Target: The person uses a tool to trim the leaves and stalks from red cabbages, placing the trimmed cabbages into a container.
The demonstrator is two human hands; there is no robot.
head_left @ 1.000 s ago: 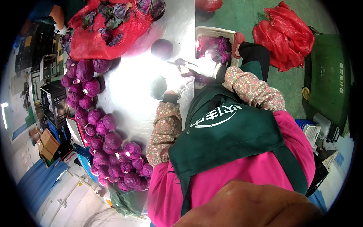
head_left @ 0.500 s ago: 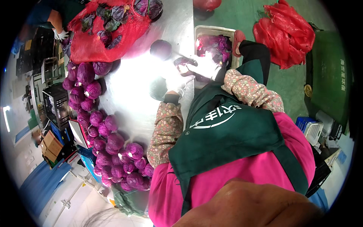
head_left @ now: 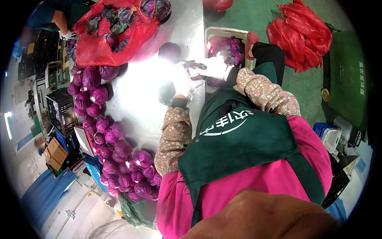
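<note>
White gloves cover both my hands at the right edge of the shiny metal table [head_left: 135,93]. My left hand [head_left: 184,84] is closed round a red cabbage [head_left: 192,72], of which only a small purple part shows through the glare. Against the cabbage lies a dark narrow tool, apparently a knife [head_left: 195,64], with my right hand [head_left: 217,68] closed on its right end. Glare and the glove hide the exact grip. One dark cabbage [head_left: 169,51] sits just beyond my hands. Below them to the right, a pale crate [head_left: 225,30] holds purple leaf trimmings [head_left: 231,48].
Many red cabbages [head_left: 121,150] line the table's left side. A red mesh sack [head_left: 95,51] with leafy cabbages lies at the far left, near another person's gloved hand [head_left: 67,35]. More red mesh sacks [head_left: 299,38] lie on the green floor [head_left: 248,18] beside a green bin [head_left: 346,79].
My right hand has shifted slightly, and the dark tool now lies lower, across the cabbage. My left hand stays almost in place. The other person's hand has moved slightly.
</note>
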